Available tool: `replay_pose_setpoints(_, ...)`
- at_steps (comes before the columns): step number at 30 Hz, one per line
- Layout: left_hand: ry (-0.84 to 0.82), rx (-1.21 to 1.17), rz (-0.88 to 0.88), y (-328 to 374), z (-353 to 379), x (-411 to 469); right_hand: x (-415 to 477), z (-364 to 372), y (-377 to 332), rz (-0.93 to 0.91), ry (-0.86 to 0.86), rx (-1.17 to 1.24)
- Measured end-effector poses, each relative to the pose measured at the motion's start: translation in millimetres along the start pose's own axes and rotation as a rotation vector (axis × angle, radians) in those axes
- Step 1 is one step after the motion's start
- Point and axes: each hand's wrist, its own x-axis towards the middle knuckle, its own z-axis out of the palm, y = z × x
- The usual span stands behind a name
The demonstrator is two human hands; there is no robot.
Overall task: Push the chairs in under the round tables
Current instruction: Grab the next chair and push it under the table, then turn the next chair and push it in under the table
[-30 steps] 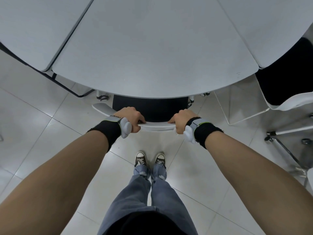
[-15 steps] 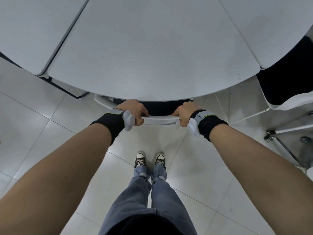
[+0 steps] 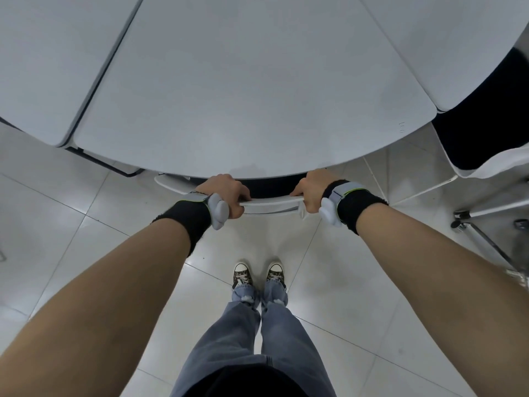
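White chair back (image 3: 272,202): two hands, left hand (image 3: 226,193), right hand (image 3: 310,190), gripping.

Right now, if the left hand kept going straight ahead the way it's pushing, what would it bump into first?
Probably the round table. The left hand, gripping the chair backrest, sits just short of the table's rim; whether the knuckles pass under it or hit it is unclear.

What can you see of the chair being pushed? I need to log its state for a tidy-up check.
The chair shows only the curved white, plastic-looking top of its backrest and a strip of black seat; the rest lies under the round table. It stands upright against the table's edge. The left hand and right hand each close a grip on the backrest.
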Motion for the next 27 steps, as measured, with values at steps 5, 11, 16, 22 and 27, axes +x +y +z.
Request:
replay_pose_setpoints(5, -0.023, -0.019, -0.045, 4.0, -1.9, -1.9, -0.2, 1.9, -0.7, -0.004, 0.038, -0.001)
replay_pose_setpoints(11, -0.047, 0.025, -0.045, 10.7, 0.0, -8.7, -11.0, 20.0, -9.1, 0.059, 0.126, 0.051)
replay_pose_setpoints(16, 0.041, 0.036, 0.084, 31.7, 8.2, -27.6, -38.7, 35.5, -20.1, 0.147, 0.178, 0.221)
replay_pose_setpoints(22, -0.015, -0.048, 0.089, 98.7, 3.5, -35.9, -135.4, 55.3, -6.1, 0.227, 0.357, 0.332)
replay_pose_setpoints(27, -0.006, 0.037, 0.199, 191.5, -17.8, -16.4, -234.3, 97.6, 43.2, 0.388, 0.436, 0.461)
